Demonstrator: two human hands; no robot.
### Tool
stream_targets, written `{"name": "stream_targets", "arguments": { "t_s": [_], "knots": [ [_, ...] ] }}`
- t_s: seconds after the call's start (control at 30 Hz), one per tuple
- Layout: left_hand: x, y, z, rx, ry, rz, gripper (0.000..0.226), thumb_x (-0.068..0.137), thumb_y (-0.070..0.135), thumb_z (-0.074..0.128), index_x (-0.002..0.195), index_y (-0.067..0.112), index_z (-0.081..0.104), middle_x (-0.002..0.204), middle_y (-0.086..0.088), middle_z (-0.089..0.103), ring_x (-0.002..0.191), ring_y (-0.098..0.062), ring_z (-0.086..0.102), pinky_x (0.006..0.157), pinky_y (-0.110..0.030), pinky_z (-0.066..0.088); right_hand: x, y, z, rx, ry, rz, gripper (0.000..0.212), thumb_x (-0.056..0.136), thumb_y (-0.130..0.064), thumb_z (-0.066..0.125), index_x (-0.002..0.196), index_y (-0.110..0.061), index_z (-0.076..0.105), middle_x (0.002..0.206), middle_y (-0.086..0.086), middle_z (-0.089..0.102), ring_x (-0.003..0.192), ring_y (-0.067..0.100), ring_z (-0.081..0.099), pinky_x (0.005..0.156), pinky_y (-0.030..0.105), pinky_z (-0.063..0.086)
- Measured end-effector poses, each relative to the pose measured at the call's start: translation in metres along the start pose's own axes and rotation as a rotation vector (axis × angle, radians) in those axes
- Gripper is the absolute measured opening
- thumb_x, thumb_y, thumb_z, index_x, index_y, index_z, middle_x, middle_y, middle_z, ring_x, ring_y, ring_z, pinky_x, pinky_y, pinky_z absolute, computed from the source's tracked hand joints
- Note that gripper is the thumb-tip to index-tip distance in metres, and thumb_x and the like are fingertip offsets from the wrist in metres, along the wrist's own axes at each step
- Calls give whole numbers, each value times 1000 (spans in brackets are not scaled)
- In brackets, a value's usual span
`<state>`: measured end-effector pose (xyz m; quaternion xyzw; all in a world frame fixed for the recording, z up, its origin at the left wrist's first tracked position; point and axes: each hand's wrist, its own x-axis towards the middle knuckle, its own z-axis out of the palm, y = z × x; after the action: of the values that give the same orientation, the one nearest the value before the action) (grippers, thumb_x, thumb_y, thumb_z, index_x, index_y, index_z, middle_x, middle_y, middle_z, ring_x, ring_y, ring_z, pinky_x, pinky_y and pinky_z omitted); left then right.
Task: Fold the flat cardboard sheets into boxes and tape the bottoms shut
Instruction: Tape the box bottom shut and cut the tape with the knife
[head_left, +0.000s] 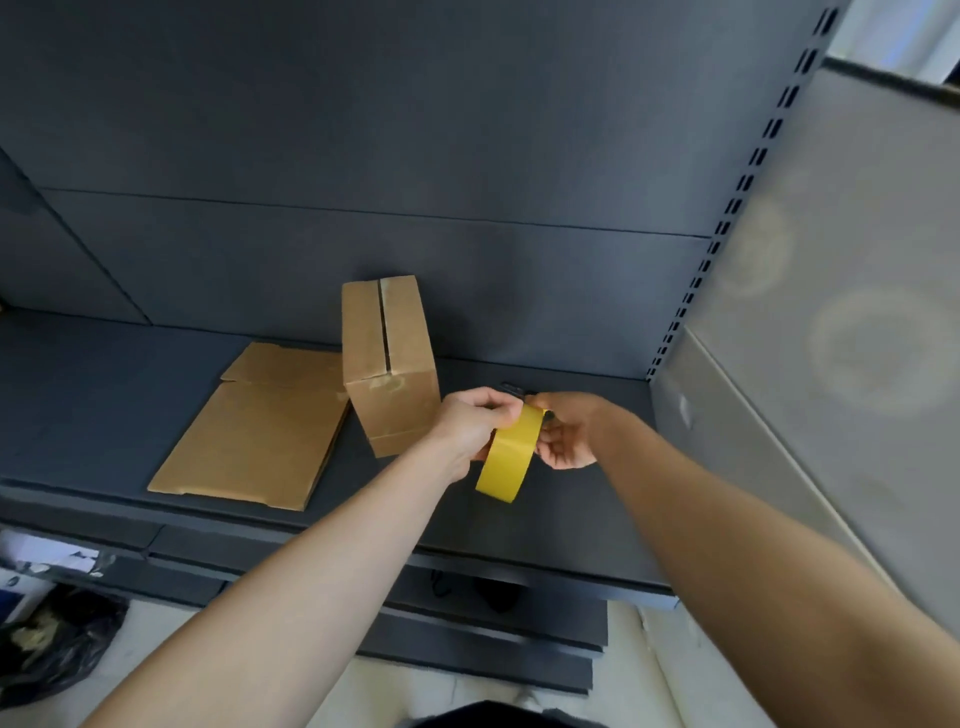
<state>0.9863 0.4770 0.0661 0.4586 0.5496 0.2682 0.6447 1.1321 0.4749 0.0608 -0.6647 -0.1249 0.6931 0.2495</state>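
Your left hand (470, 423) grips the tape roll (506, 462) near its top. Your right hand (569, 434) pinches its rim, likely freeing the loose end. You hold it above the shelf (519, 530), just right of the box (389, 364), whose seam shows an open gap. A flat sheet (254, 436) lies left of the box. Peel a generous tail first, then centre it along the seam and press outward.

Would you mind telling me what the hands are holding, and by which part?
A yellow tape roll: the left hand grips its upper part, and the right hand pinches its top edge, perhaps at the loose end.
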Motion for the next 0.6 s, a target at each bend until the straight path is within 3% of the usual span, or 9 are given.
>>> {"name": "stream_targets", "arguments": {
  "t_s": [0.13,0.27,0.43,0.6],
  "knots": [
    [2,7,1,-86,13,-5,6,91,15,61,88,15,56,98,-12,62,85,-26,59,68,-33,50,-8,-8,-2,139,37,-130,23,93,-30,57,82,-10,58,69,3,56,61,15,52,54,23,44],
    [8,17,2,-129,16,-92,22,90,22,63,105,10,53,105,-13,63,95,-29,62,76,-36,50,-15,-10,5,177,74,-212,20,93,-30,56,86,-11,60,73,2,59,65,15,55,54,24,44],
    [10,21,-4,-160,26,-138,15,88,12,57,103,7,56,91,-12,60,76,-25,57,65,-30,45,-22,-5,20,290,130,-259,16,93,-25,56,90,-10,60,80,5,61,69,16,58,55,24,42],
    [7,17,-8,-146,44,-77,11,86,7,55,97,10,54,95,-12,58,85,-27,55,73,-32,43,-32,-1,33,379,198,-270,13,94,-21,54,88,-10,58,80,5,61,69,17,57,57,25,41]
  ]
}}
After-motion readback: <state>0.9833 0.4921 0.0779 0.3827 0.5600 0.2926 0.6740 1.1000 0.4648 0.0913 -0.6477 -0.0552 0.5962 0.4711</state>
